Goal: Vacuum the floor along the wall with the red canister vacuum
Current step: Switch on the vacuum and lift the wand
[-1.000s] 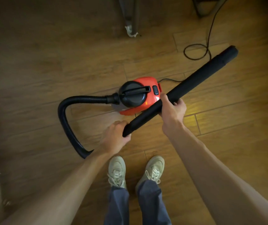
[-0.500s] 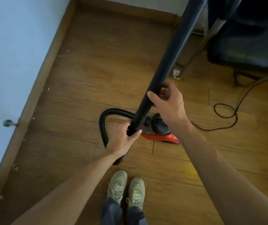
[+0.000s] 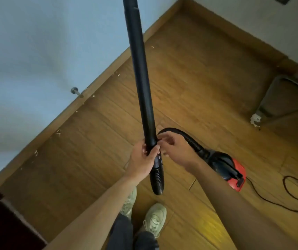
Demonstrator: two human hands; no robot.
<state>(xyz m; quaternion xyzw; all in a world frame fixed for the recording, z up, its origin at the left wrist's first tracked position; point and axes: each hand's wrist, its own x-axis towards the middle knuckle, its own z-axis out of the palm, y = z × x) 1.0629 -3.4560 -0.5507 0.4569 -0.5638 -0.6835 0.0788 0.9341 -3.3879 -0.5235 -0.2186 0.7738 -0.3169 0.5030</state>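
The red canister vacuum (image 3: pixel 232 175) sits on the wood floor to my right. Its ribbed black hose (image 3: pixel 191 141) arcs from the canister up to the lower end of the long black wand (image 3: pixel 141 69), which points up and away past the top edge of the view. My left hand (image 3: pixel 142 159) grips the wand's lower end where it meets the hose. My right hand (image 3: pixel 175 148) is at the same joint from the right, fingers curled on the hose end. The wand's tip is out of view.
A pale wall with a wooden baseboard (image 3: pixel 97 82) runs diagonally at left, with white debris specks (image 3: pixel 59 132) beside it and a metal doorstop (image 3: pixel 77 92). The power cord (image 3: pixel 296 193) loops at right. A metal furniture leg (image 3: pixel 263 105) stands at the right; a dark door edge (image 3: pixel 9 222) is lower left.
The view has swung towards the wall and baseboard. My right hand has slid down the wand to the hose joint beside my left hand. The canister now lies to my right.
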